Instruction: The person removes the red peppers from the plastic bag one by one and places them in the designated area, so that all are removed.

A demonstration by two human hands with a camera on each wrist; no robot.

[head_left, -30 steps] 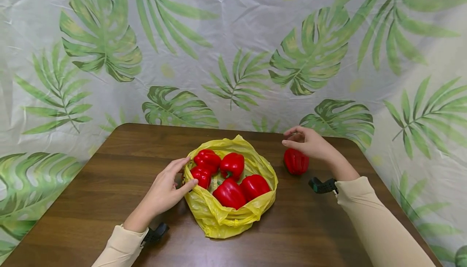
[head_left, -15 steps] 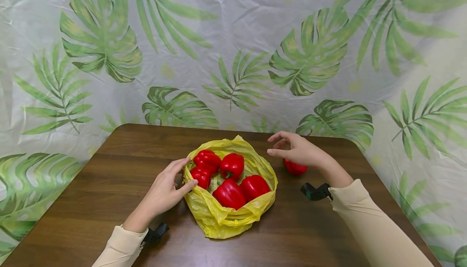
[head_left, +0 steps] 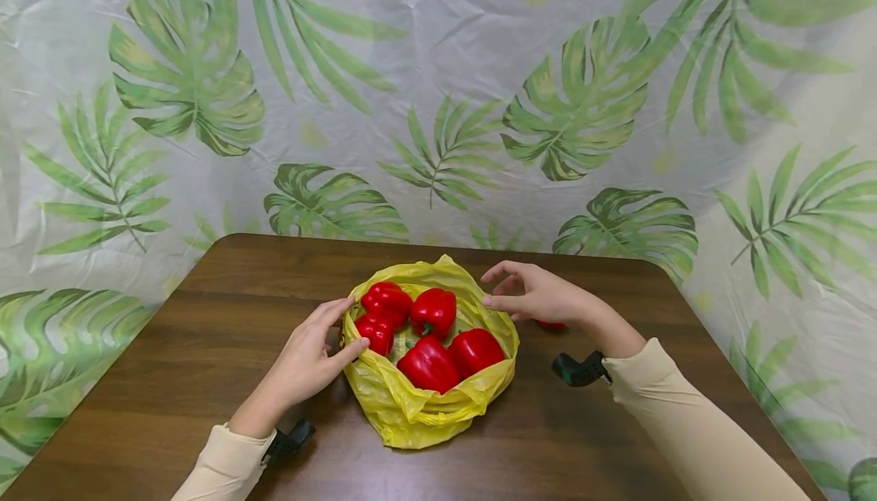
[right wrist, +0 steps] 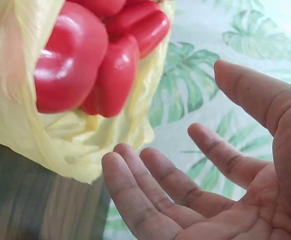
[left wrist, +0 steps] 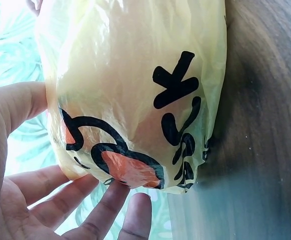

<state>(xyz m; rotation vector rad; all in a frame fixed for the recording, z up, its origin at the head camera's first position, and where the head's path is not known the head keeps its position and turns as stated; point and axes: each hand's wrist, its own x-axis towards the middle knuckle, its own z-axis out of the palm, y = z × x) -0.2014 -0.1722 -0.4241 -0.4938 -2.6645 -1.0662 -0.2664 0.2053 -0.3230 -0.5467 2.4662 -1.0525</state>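
Note:
A yellow plastic bag (head_left: 428, 429) stands with its mouth wide on the table, and several red bell peppers (head_left: 429, 365) lie inside. My left hand (head_left: 311, 352) rests against the bag's left side. In the left wrist view its spread fingers and thumb touch the outside of the printed plastic (left wrist: 120, 75). My right hand (head_left: 537, 293) hovers by the bag's right rim, palm turned toward it and fingers loosely bent. Nothing lies in that palm, as the right wrist view shows. Another red bell pepper (head_left: 551, 325) sits on the table, mostly hidden behind the right hand.
The brown wooden table (head_left: 226, 318) extends around the bag. A pale cloth with green leaf prints (head_left: 445, 67) hangs behind the table's far edge. Black wrist devices (head_left: 578, 370) sit on both wrists, below the cream sleeves.
My right hand has moved left and slightly down, from above the loose pepper to the bag's right rim, covering most of that pepper. The left hand and the bag have stayed put.

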